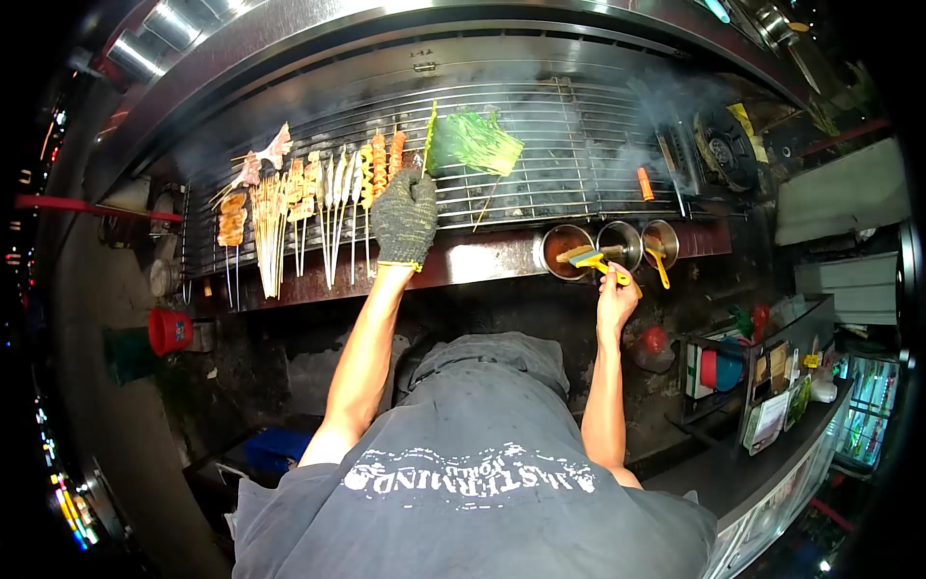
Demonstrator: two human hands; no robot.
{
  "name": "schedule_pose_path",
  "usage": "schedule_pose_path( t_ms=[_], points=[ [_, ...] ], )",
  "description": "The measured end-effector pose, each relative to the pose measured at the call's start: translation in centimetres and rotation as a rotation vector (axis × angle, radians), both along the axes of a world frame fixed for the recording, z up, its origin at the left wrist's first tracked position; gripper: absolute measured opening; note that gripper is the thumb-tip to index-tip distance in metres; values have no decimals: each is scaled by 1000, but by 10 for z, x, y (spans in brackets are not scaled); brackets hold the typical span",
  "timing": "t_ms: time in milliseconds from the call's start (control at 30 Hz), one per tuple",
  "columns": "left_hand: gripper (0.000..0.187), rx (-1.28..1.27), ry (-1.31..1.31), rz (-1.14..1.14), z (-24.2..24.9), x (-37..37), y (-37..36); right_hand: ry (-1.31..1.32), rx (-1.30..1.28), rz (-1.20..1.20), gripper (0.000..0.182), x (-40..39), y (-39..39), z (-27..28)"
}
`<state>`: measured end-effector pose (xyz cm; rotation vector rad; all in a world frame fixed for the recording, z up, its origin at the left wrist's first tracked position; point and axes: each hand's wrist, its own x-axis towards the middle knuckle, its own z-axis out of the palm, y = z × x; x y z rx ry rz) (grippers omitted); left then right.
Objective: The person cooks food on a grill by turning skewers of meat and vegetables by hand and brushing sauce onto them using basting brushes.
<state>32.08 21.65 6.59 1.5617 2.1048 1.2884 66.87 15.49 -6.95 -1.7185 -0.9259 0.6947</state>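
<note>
My left hand [405,217], in a dark knitted glove, is closed at the front of the grill [550,198], beside a green skewer [430,138] that rises from its fingers. My bare right hand [615,289] grips a yellow-handled brush [596,261], its head over the leftmost metal sauce cup [567,251]. Leafy greens [479,143] lie on the grate right of the glove. To the glove's left are red spiral skewers [379,162], pale skewers [338,183], a bundle of thin skewers [267,217] and browned meat [231,220].
Two more cups [619,245] stand on the front ledge, one with a yellow brush [659,262]. An orange object [644,183] and tongs [672,174] lie at the grill's right, near a burner [723,150]. Smoke rises. A red bucket [170,331] is at left, a shelf [762,372] at right.
</note>
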Motion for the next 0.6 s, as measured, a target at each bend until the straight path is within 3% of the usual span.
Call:
schedule_pose_path(
  t_ms=[133, 167, 300, 500, 600],
  points=[
    [14, 100, 275, -62, -28, 6, 2, 64, 13, -35, 16, 3, -4, 30],
    [16, -50, 294, -118, -42, 10, 1, 104, 42, -39, 17, 3, -4, 40],
    [20, -143, 426, -214, -103, 41, -11, 155, 140, -7, 18, 7, 10, 77],
    [23, -117, 410, -178, -109, 56, -12, 270, 312, 202, 17, -34, 90, 105],
    [18, -267, 443, -189, -114, 59, -2, 431, 365, 283, 16, -82, 143, 90]
  ],
)
